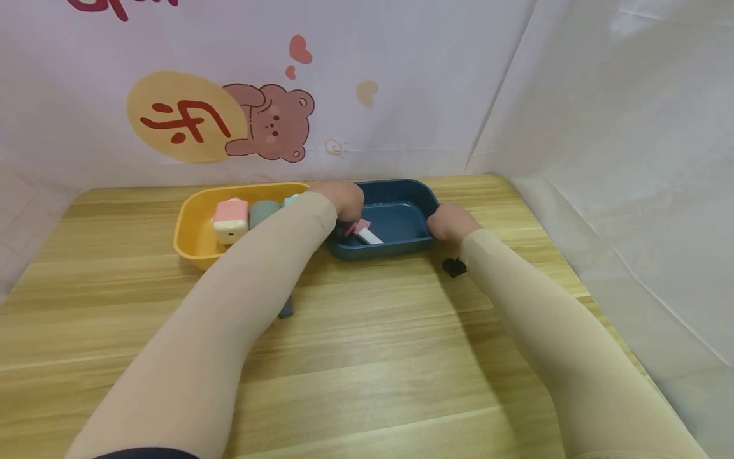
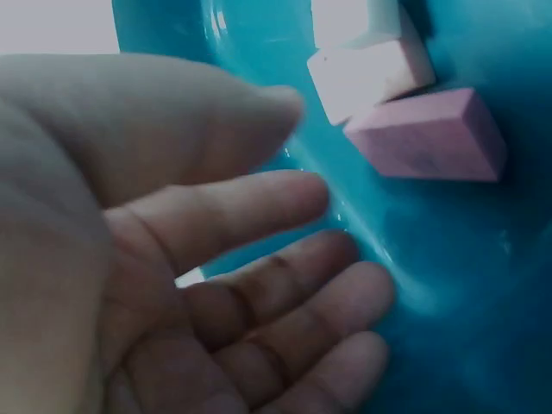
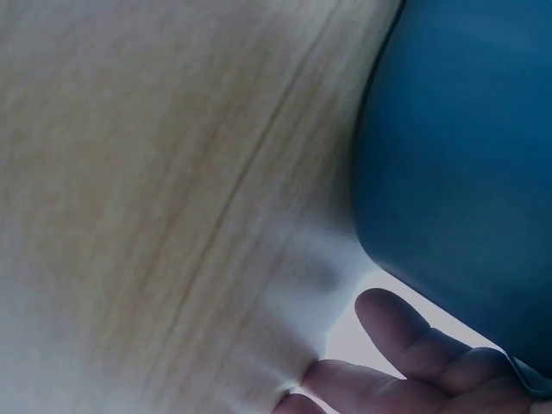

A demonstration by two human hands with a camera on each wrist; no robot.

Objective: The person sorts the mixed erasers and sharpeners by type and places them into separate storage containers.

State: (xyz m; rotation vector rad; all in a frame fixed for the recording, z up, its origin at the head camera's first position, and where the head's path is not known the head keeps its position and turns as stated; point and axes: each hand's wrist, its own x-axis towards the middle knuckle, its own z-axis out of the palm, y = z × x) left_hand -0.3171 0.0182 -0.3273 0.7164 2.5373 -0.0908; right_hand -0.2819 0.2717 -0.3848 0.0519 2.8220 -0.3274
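My left hand (image 1: 341,199) is over the left end of a dark blue plastic basket (image 1: 401,247), its fingers loosely spread and holding nothing. Just beyond the fingertips in the left wrist view lie a pink slant-ended block (image 2: 423,138), eraser-like, and pale blocks (image 2: 366,76). From above, a white block (image 1: 369,236) shows beside the pink pieces. At the basket's right end my right hand (image 1: 453,223) grips the rim. Its fingers (image 3: 401,332) are bent outside the wall in the right wrist view; the thumb is hidden there.
To the left stands a yellow basket (image 1: 192,239) with a pink-and-cream cube (image 1: 231,221), a grey-green item (image 1: 264,211) and a mint item. A small black object (image 1: 454,267) lies by my right wrist. A dark grey piece (image 1: 286,309) peeks out beside my left forearm. White cloth hangs behind.
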